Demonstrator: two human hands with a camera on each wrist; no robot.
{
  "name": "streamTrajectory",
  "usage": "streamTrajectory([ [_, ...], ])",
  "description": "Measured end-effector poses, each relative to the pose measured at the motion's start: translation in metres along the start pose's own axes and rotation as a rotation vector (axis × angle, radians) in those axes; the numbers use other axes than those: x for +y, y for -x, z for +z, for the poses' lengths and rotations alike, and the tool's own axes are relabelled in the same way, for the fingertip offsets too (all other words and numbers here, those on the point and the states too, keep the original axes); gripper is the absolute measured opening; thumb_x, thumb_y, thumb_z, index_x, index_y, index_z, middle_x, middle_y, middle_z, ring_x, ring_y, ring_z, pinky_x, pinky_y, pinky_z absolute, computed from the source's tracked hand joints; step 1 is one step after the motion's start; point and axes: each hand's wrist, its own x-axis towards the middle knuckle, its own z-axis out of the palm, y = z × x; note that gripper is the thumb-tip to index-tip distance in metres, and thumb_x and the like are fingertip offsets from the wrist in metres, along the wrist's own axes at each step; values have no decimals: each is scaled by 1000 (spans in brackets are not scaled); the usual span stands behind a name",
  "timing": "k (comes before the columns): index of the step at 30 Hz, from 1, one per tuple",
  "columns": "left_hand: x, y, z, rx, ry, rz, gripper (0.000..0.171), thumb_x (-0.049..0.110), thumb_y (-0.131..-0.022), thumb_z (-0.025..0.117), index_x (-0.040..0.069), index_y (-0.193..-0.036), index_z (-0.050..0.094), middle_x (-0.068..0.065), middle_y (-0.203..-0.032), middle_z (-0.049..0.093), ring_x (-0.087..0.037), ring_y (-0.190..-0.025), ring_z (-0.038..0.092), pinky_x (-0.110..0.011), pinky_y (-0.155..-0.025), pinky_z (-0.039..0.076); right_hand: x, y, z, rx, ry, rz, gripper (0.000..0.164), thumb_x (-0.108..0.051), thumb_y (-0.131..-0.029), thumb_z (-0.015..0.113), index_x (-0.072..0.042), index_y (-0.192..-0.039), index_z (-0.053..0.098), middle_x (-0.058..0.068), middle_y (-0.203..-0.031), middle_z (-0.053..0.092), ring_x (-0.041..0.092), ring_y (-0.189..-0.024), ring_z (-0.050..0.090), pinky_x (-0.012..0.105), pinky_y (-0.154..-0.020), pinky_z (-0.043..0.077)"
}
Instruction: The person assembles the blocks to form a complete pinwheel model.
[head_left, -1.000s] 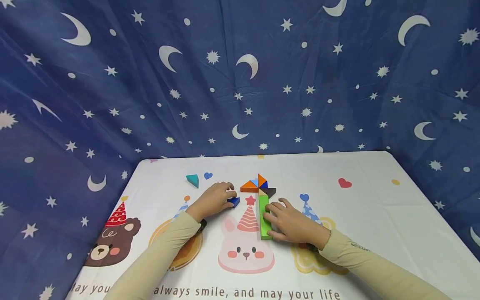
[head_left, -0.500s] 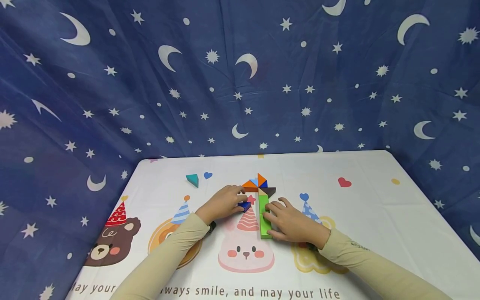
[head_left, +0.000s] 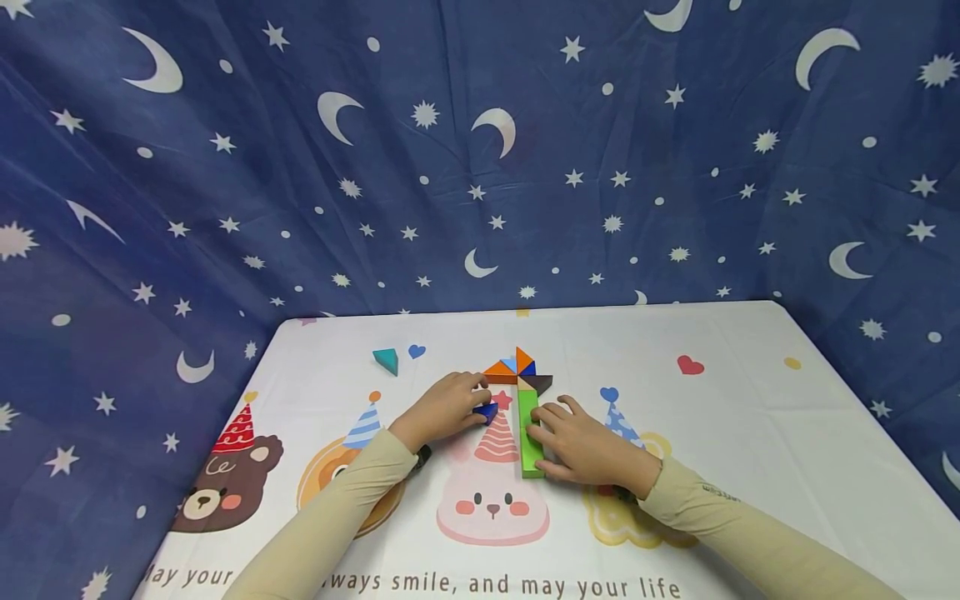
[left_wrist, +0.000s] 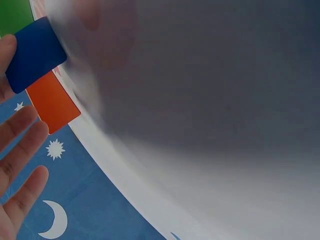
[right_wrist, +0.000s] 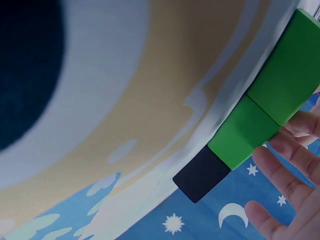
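Note:
A blue triangular block [head_left: 489, 412] is pinched between the thumb and fingers of my left hand [head_left: 446, 407], just left of the green blocks. In the left wrist view that blue block [left_wrist: 36, 55] shows its flat side, with an orange block [left_wrist: 54, 104] behind it. My right hand [head_left: 585, 444] rests its fingertips on two green blocks [head_left: 528, 406] laid end to end. The right wrist view shows several fingers [right_wrist: 282, 175] against one side of the green blocks [right_wrist: 245, 132]. Beyond them sit orange, light blue, dark blue, tan and dark brown [head_left: 542, 384] triangles, arranged like a pinwheel.
A teal block [head_left: 386, 361] lies alone at the back left of the table. The white tablecloth [head_left: 750, 450] carries printed animals, hearts and lettering. A dark blue curtain [head_left: 480, 242] with moons and stars hangs behind and to the left.
My left hand has moved right with the blue block, toward the green blocks, then stayed nearly in place while the block turned slightly. My right hand has kept its place.

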Motion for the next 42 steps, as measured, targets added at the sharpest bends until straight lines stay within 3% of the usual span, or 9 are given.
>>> streamTrajectory([
  [13,-4,8,0,46,-13,10,24,34,-85,67,18,-103,65,-4,-113,60,-19,-101,58,-35,-98,45,0,1,0,-16,2,6,43,-49,-90,51,-16,-117,55,5,-119,57,22,-112,51,46,-99,38],
  [25,-14,18,-1,25,21,-44,37,36,-81,71,16,-112,63,-4,-114,60,-21,-105,58,-38,-99,43,1,1,2,15,10,-7,42,-49,-89,52,-16,-116,55,5,-118,57,23,-110,52,46,-98,38],
  [32,-47,35,-12,56,24,-117,44,32,-79,74,14,-117,60,-8,-112,60,-26,-105,58,-43,-97,43,1,1,2,20,11,-8,42,-49,-89,53,-16,-116,55,6,-118,57,23,-110,52,47,-98,38],
  [38,-84,47,-18,115,-52,-262,52,32,-79,74,11,-122,58,-12,-115,58,-29,-105,57,-46,-96,43,2,1,3,19,11,-5,42,-49,-89,53,-17,-116,55,5,-118,57,23,-111,52,46,-98,38],
  [42,-103,52,-17,110,-86,-369,54,36,-80,72,9,-124,55,-14,-117,58,-32,-107,56,-49,-97,42,2,1,4,19,4,-7,42,-48,-89,53,-16,-116,55,5,-118,57,23,-110,52,46,-98,38],
])
